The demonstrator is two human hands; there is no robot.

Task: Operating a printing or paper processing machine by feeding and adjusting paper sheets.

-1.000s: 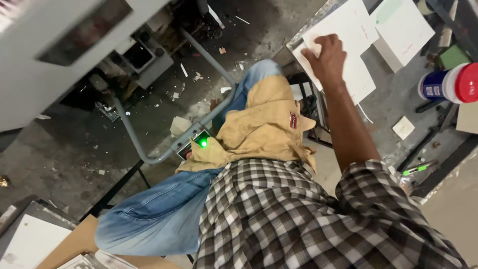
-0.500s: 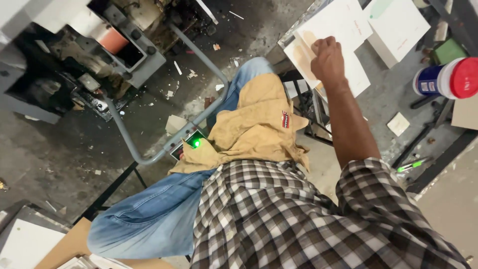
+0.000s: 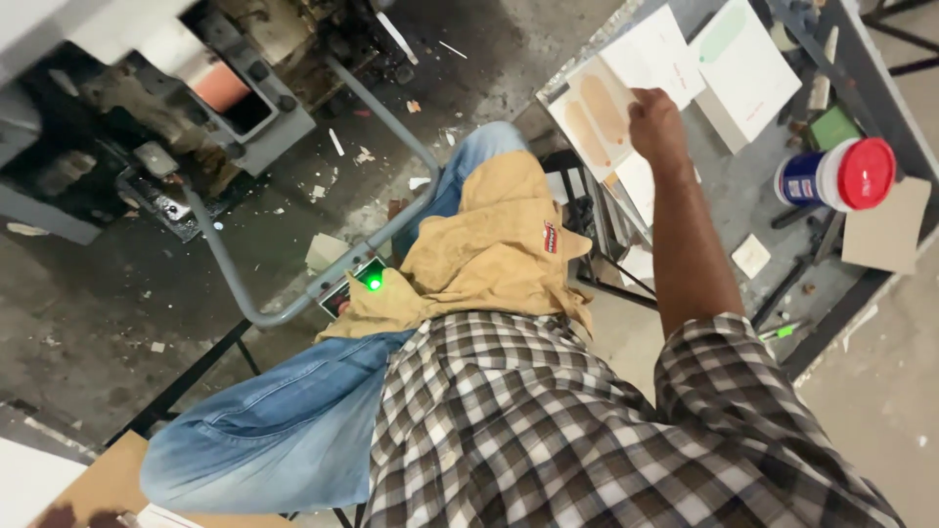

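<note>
My right hand (image 3: 657,125) reaches out to a grey table (image 3: 724,210) at the upper right. Its fingers are closed on the edge of a white printed sheet (image 3: 595,115) with two tan oval shapes. That sheet lies tilted over a stack of white sheets (image 3: 657,51). A tan cloth (image 3: 489,244) covers my lap over blue jeans (image 3: 264,440). I wear a checked shirt (image 3: 548,430). My left hand is out of sight.
A grey machine (image 3: 196,88) with an orange part stands at the upper left, and a bent metal bar (image 3: 293,293) with a green light (image 3: 373,284) sits in front of my knees. A red-lidded jar (image 3: 836,176), a white box (image 3: 748,68) and cardboard pieces (image 3: 885,230) lie on the table. Paper scraps litter the concrete floor.
My right hand has gone from resting flat on the sheets to gripping the sheet with tan ovals, which now shows. The view has shifted, so more of the machine is visible.
</note>
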